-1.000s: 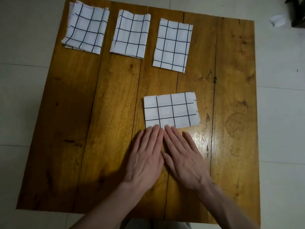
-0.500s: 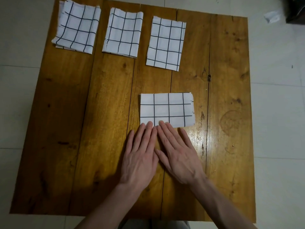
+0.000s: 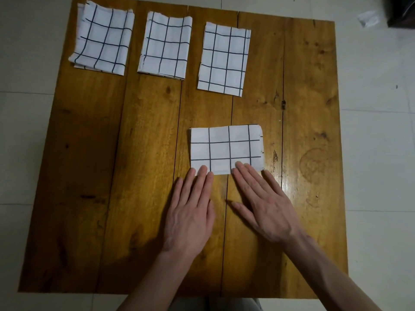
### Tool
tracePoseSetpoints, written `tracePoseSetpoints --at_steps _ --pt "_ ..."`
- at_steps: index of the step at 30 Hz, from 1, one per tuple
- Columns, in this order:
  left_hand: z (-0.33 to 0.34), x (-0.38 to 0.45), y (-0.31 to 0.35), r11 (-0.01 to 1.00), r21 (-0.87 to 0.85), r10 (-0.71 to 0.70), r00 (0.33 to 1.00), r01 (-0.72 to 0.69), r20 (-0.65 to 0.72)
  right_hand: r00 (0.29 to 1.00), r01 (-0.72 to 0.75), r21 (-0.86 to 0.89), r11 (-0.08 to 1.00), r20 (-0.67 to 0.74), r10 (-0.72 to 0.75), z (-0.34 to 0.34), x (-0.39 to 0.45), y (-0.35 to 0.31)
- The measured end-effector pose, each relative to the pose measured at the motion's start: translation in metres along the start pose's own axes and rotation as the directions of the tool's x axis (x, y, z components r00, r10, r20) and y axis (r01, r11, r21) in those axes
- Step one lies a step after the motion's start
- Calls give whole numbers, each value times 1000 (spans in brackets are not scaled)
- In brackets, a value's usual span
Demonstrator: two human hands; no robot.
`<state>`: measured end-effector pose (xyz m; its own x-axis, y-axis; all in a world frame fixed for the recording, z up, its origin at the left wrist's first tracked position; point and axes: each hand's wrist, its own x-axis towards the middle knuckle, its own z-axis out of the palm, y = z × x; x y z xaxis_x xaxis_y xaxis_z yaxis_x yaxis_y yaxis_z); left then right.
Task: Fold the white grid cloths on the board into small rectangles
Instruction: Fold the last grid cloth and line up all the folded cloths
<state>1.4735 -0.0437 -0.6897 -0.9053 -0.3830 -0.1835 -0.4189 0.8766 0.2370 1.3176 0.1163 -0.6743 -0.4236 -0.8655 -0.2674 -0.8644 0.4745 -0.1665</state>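
Observation:
A folded white grid cloth (image 3: 226,149) lies flat as a small rectangle near the middle of the wooden board (image 3: 143,167). My left hand (image 3: 190,212) and my right hand (image 3: 262,203) rest palm down just in front of it, fingers straight, with the fingertips pressing on the cloth's near edge. Neither hand holds anything. Three more folded grid cloths lie in a row along the far edge: left (image 3: 103,37), middle (image 3: 165,44) and right (image 3: 224,58).
The board sits on a pale tiled floor (image 3: 379,153). A crumpled white scrap (image 3: 368,17) and a dark object (image 3: 402,12) lie on the floor at the far right. Bare wood stretches along the board's left and right sides.
My two hands, side by side before, have spread apart along the cloth's near edge. The cloth has stayed in place on the board.

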Motion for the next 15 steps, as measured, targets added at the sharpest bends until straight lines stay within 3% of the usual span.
tracePoseSetpoints --at_steps 10,15 --pt "0 0 -19 995 37 88 996 -88 1 994 -100 8 995 40 100 -4 -13 20" --pt "-1 1 -17 995 50 84 996 -83 -6 988 -142 63 988 -47 145 -9 -10 12"
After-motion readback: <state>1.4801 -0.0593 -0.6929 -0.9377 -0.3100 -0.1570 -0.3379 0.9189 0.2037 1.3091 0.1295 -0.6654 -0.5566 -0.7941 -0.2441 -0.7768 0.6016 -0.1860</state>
